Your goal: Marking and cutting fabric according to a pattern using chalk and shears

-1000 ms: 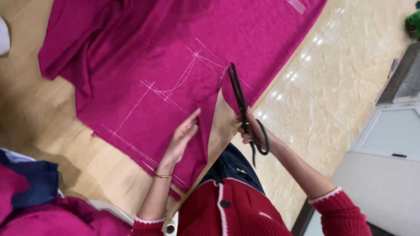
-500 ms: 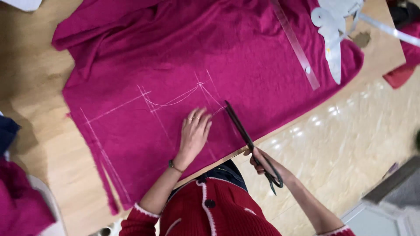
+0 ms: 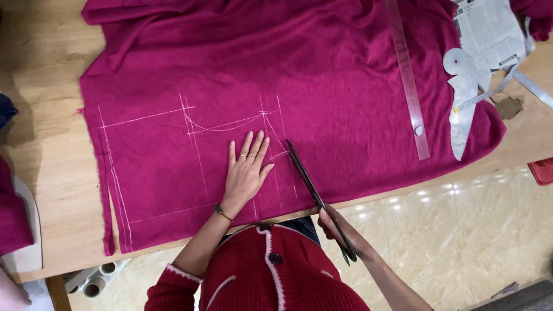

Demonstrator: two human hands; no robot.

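A magenta cloth (image 3: 322, 80) marked with white chalk lines (image 3: 190, 124) lies spread over a wooden table (image 3: 46, 144). My left hand (image 3: 246, 173) rests flat on the cloth, fingers apart, just inside the chalked outline. My right hand (image 3: 337, 227) grips the handles of long black scissors (image 3: 308, 184) at the table's near edge. The blades reach into the cloth right of my left hand, beside a chalk line. I cannot tell whether the blades are open or shut.
A long clear ruler (image 3: 408, 75) lies on the cloth at the right. A clear curved template (image 3: 464, 109), a metal ruler (image 3: 533, 86) and a newspaper (image 3: 489, 29) sit at the far right. More magenta fabric (image 3: 11, 213) lies left. Tiled floor (image 3: 461, 230) shows below.
The view has swung so the cloth lies level. My left hand has settled flat on the cloth, and the scissors' blades now lie further into the cloth beside it.
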